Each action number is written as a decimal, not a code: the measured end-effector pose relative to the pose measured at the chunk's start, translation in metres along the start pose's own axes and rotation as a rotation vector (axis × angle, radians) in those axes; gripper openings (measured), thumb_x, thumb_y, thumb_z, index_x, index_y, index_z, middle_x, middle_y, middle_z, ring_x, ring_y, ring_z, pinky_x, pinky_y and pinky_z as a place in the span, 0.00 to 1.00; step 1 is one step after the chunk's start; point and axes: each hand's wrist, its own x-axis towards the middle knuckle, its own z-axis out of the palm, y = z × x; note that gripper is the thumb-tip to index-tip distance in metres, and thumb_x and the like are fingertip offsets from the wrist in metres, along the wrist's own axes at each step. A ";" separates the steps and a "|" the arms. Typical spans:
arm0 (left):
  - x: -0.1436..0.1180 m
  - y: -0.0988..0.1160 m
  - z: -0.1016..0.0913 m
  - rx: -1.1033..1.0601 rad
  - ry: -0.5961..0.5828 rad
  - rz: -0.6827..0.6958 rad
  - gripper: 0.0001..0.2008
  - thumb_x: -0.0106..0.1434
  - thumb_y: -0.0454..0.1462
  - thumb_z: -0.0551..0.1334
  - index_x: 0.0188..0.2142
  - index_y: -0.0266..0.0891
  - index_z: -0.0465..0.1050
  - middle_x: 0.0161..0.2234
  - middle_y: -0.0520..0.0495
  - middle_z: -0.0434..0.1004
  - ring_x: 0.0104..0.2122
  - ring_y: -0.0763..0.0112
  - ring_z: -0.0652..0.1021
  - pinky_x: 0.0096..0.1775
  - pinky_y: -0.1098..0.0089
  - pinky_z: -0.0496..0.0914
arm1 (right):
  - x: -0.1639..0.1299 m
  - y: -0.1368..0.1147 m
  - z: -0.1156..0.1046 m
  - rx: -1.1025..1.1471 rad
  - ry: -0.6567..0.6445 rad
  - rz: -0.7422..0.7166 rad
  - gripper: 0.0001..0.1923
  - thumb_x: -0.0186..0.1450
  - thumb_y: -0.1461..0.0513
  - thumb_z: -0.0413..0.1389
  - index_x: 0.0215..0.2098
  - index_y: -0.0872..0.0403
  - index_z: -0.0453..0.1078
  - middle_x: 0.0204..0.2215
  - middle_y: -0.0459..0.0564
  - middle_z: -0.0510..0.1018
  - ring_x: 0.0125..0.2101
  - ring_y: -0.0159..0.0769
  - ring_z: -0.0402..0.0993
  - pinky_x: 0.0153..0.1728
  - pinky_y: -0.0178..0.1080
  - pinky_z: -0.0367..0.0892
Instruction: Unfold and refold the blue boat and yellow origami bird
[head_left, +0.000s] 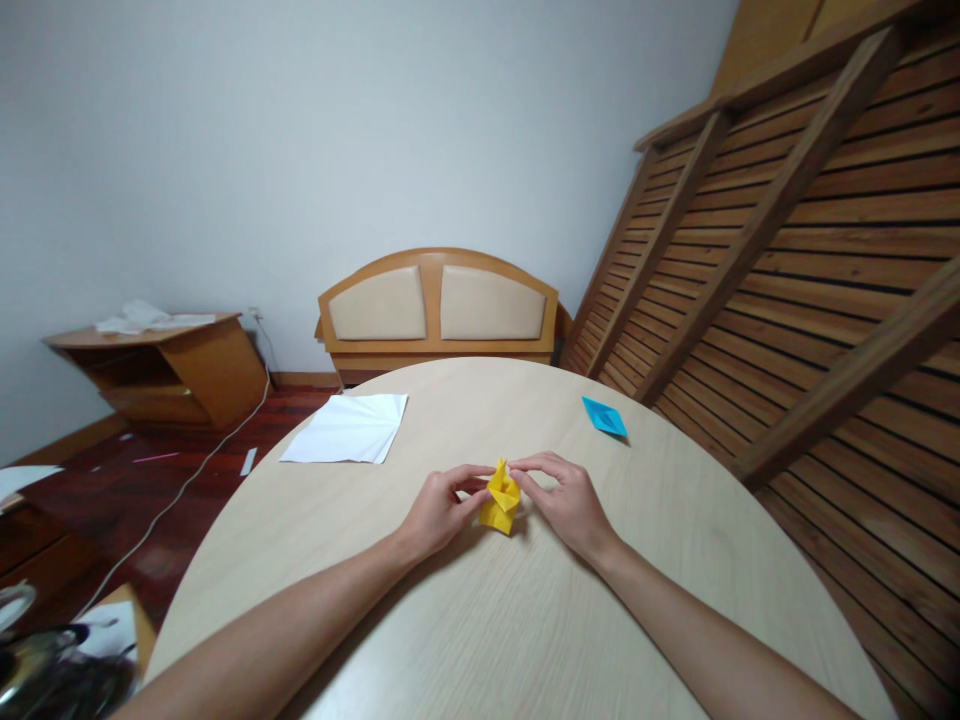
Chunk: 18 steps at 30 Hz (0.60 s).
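Note:
Between both hands, over the middle of the table, is a yellow folded-paper piece (501,505) with a pointed top and a wider lower flap. My left hand (450,505) pinches its left side, thumb in front and fingers behind. On the other side, my right hand (564,495) grips the upper right edge between thumb and forefinger. Part of the paper's back and edges is hidden by the fingertips. A blue folded paper (604,416) lies apart, beyond my right hand. Past my left hand lies a creased white sheet (349,428).
The round pale wooden table (480,385) fills the foreground. Behind it stands a padded headboard (437,345) against the wall. A slatted wooden frame (750,260) leans at the right. At left are a low cabinet (202,370) and a cable (180,492) across the floor.

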 end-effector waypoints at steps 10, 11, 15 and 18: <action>-0.001 0.001 0.000 0.044 -0.025 0.028 0.17 0.63 0.37 0.61 0.50 0.37 0.78 0.43 0.42 0.83 0.38 0.63 0.82 0.33 0.71 0.74 | -0.004 0.003 0.006 -0.005 0.076 -0.071 0.05 0.64 0.60 0.61 0.37 0.49 0.80 0.35 0.50 0.83 0.37 0.41 0.79 0.42 0.45 0.74; -0.001 0.000 0.000 0.048 -0.021 0.028 0.17 0.63 0.38 0.61 0.49 0.37 0.78 0.43 0.42 0.83 0.38 0.64 0.82 0.33 0.71 0.74 | -0.004 0.002 0.006 -0.003 0.089 -0.056 0.05 0.64 0.60 0.61 0.37 0.49 0.80 0.35 0.51 0.83 0.37 0.41 0.79 0.41 0.45 0.75; -0.002 0.001 0.000 0.037 -0.028 0.046 0.17 0.63 0.36 0.61 0.51 0.39 0.77 0.44 0.43 0.83 0.37 0.65 0.82 0.33 0.72 0.74 | -0.004 0.002 0.006 0.024 0.096 -0.017 0.06 0.63 0.58 0.62 0.37 0.50 0.80 0.35 0.51 0.83 0.37 0.42 0.80 0.41 0.44 0.75; -0.003 0.001 0.000 0.022 -0.032 0.062 0.18 0.63 0.36 0.61 0.52 0.39 0.77 0.44 0.42 0.83 0.36 0.66 0.82 0.32 0.73 0.73 | -0.004 0.003 0.007 0.055 0.101 -0.003 0.06 0.63 0.58 0.62 0.36 0.50 0.81 0.35 0.52 0.83 0.36 0.42 0.80 0.41 0.44 0.76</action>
